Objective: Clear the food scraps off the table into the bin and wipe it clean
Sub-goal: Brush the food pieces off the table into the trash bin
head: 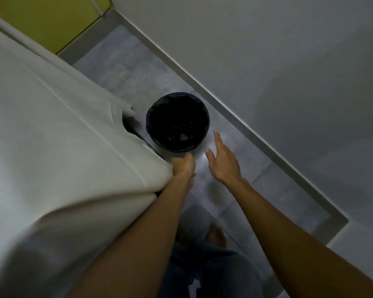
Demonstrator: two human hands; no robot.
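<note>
- The bin stands on the floor, just beside the corner of the cloth-covered table and near the wall.
- It is round and lined with a black bag; a few small pale bits lie at the bottom, too dim to identify.
- The left hand is at the table's corner, fingers curled against the hanging cloth. Motion blur hides whether it holds scraps or only the fabric, so I cannot tell what it grips.
- The right hand hovers below the bin's rim in the view, fingers spread and loose, holding nothing and touching nothing.
- No scraps show on the part of the table in view, and no wiping cloth is visible.
- My judgement: the bin looks light and stiff-walled, so it should slide easily on the smooth floor and could tip if pulled high on one side.
- The bag's loose top is soft and slippery; gripping only the bag risks pulling it off the rim.
- The best hold is likely the rim itself, bag pinched against the wall, or both palms on the sides.
- The tablecloth is soft and drapes, so brushing scraps over the edge may drag it along.
</note>
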